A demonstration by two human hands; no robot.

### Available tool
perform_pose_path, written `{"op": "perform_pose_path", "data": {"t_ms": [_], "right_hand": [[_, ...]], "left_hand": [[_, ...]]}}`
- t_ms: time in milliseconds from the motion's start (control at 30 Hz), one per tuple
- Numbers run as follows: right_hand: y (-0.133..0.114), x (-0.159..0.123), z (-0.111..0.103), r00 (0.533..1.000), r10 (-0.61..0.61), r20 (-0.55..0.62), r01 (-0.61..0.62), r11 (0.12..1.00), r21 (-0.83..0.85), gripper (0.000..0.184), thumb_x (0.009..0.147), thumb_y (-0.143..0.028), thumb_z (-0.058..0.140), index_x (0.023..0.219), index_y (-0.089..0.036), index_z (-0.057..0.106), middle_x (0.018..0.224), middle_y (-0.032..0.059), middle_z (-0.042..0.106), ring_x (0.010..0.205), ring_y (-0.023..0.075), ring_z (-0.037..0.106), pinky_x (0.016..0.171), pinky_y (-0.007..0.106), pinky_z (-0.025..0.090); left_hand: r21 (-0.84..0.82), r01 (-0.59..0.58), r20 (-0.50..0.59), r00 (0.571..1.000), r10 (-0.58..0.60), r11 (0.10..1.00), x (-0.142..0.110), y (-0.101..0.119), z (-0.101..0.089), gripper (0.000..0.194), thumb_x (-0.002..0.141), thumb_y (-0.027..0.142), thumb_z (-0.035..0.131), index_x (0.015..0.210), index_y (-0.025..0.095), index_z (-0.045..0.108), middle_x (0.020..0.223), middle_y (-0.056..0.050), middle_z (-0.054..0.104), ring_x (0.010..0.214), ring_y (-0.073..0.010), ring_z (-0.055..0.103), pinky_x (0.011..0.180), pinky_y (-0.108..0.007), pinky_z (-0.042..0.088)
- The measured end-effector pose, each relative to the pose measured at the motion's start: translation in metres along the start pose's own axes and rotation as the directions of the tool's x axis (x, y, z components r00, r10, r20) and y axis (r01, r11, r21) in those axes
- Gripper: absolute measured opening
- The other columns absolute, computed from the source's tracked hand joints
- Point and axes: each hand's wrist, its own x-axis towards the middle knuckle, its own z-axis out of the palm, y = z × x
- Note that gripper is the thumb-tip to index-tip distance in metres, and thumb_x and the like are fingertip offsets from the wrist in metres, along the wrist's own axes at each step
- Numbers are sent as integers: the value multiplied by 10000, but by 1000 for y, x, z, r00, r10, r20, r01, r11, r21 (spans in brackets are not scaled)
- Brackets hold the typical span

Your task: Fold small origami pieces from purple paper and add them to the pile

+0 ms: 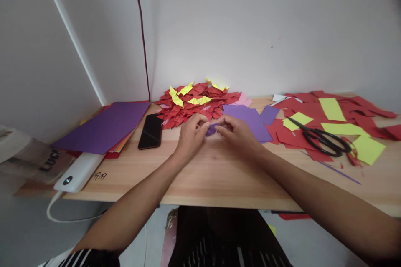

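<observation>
Between my two hands is a small folded piece of purple paper, partly hidden by the fingers. My left hand pinches its left side, and my right hand pinches the right side. Just behind lies a heap of folded red paper pieces, with a few yellow folded pieces on top. Flat purple paper lies beyond my right hand, with a smaller purple piece beside it.
A black phone, purple sheets and a white power bank with a cable are at left. Black-handled scissors rest on red and yellow scraps at right. A wall stands behind the wooden table.
</observation>
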Motion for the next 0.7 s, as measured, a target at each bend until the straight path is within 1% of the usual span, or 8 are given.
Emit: {"op": "perform_pose_path", "data": {"t_ms": [33,100,200,267,400,467,600,700], "right_hand": [[0,0,0,999,-31,-29,29,998,-61,129,871,-307,580,864,-190,635,769,13,639,692,139,544,635,262,384],[1,0,-1,991,-115,-76,101,981,-163,115,874,-285,588,860,-192,654,752,16,642,666,141,537,616,263,381],[3,0,-4,963,-250,-97,215,937,-274,102,887,-259,585,862,-199,664,801,33,667,714,156,566,633,269,401],[4,0,-4,946,-311,-88,266,905,-333,102,899,-241,574,864,-207,664,836,41,679,755,167,585,649,275,417],[5,0,-5,929,-365,-61,305,848,-434,122,919,-228,546,866,-205,654,860,57,679,788,181,606,667,286,440],[4,0,-4,922,-385,-42,322,824,-466,132,929,-230,532,876,-201,649,895,68,689,823,191,622,699,299,454],[3,-2,-2,915,-404,10,358,800,-482,146,944,-215,502,919,-214,645,976,73,707,899,205,646,772,323,474],[5,-2,-1,912,-407,38,381,813,-440,151,943,-202,494,952,-222,643,1025,75,704,947,203,648,769,315,490]], "left_hand": [[2,10,-38,999,-10,1000,0,1,-1,145,891,293,539,856,162,591,857,-25,635,773,-134,561,708,-237,401],[-12,37,-54,998,-38,999,0,2,-3,181,894,307,534,797,162,581,755,-7,611,690,-122,544,663,-231,397],[-82,81,45,996,-77,993,0,0,-3,273,907,347,512,721,157,575,627,12,570,592,-109,522,603,-224,389],[-126,106,119,989,-91,986,-1,-1,-2,344,920,376,490,682,149,588,605,0,584,581,-110,538,599,-224,403],[-179,160,152,979,-134,971,-1,-4,1,379,911,404,505,691,131,648,654,-43,657,611,-120,595,615,-225,446],[-228,227,172,967,-190,947,0,-6,3,352,894,411,533,742,123,666,707,-65,689,626,-128,625,596,-224,462],[-402,382,281,917,-285,832,4,-10,4,319,845,419,607,796,108,661,770,-100,717,629,-134,656,554,-217,484],[-468,419,331,899,-285,778,5,-14,3,306,797,396,676,743,95,664,735,-107,719,597,-120,650,562,-211,492]]}}
